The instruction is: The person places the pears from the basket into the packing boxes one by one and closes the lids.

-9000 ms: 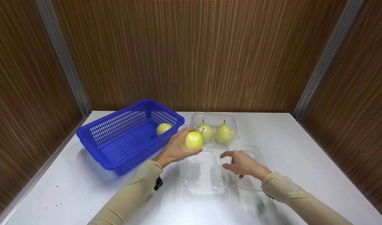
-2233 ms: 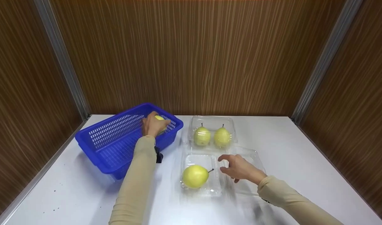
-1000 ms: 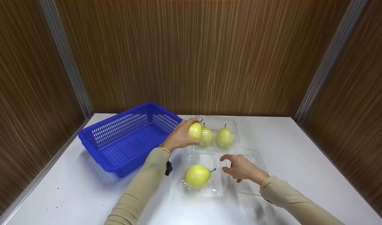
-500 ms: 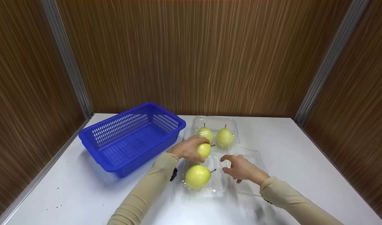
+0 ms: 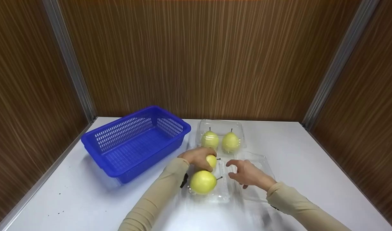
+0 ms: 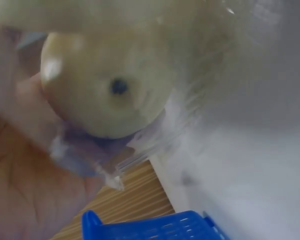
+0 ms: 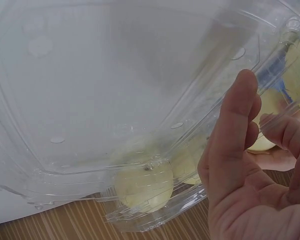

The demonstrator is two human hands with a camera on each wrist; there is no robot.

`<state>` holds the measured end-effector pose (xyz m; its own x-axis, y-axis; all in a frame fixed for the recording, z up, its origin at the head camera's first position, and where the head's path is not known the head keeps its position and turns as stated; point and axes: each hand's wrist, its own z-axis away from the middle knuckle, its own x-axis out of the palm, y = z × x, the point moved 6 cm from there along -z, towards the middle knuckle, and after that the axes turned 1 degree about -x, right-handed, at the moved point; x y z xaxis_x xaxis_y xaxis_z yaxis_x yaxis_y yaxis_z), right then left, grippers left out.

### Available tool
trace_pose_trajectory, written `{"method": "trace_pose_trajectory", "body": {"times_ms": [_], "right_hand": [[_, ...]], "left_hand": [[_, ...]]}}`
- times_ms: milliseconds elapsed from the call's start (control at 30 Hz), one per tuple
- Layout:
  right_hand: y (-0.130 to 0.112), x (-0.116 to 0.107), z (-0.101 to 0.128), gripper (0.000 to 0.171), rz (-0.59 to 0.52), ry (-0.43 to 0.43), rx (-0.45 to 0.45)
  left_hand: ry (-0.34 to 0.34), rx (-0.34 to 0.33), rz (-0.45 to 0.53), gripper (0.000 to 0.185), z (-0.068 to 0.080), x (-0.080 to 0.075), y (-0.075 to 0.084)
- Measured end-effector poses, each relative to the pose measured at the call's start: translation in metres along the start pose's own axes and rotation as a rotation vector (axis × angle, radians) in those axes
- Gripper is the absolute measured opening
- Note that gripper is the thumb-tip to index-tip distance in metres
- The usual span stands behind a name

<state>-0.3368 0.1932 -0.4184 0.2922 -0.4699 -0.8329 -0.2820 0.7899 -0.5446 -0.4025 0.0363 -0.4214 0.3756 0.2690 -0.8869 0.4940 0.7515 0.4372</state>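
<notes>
Pear (image 5: 211, 160) sits gripped in the left hand (image 5: 197, 156) over the tray (image 5: 215, 195); the right hand (image 5: 247, 173), fingers loosely spread, rests beside the tray's lid (image 5: 258, 160). No readable writing.

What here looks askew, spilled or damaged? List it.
Nothing stands out. The left hand sets a pear into the open clamshell beside another pear; the blue basket sits upright and empty.
</notes>
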Motion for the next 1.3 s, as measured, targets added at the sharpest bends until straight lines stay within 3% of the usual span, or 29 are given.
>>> {"method": "trace_pose_trajectory", "body": {"times_ms": [233,467,833,1100,1300], "right_hand": [[0.001,0.001,0.001,0.039,0.005,0.005,0.012],[0.0,0.001,0.001,0.039,0.008,0.003,0.005],[0.003,-0.004,0.001,0.044,0.025,-0.004,-0.009],[0.006,-0.007,0.001,0.05,0.028,0.008,0.006],[0.003,-0.008,0.0,0.046,0.068,0.048,-0.041]], "left_hand": [[-0.044,-0.02,-0.007,0.052,0.002,0.0,0.001],[-0.01,-0.016,0.041,0.045,0.007,-0.001,0.002],[0.173,0.075,0.119,0.034,0.014,-0.013,0.0],[0.334,0.081,0.133,0.025,0.025,-0.02,-0.006],[0.393,0.067,0.1,0.023,0.034,-0.021,-0.013]]}}
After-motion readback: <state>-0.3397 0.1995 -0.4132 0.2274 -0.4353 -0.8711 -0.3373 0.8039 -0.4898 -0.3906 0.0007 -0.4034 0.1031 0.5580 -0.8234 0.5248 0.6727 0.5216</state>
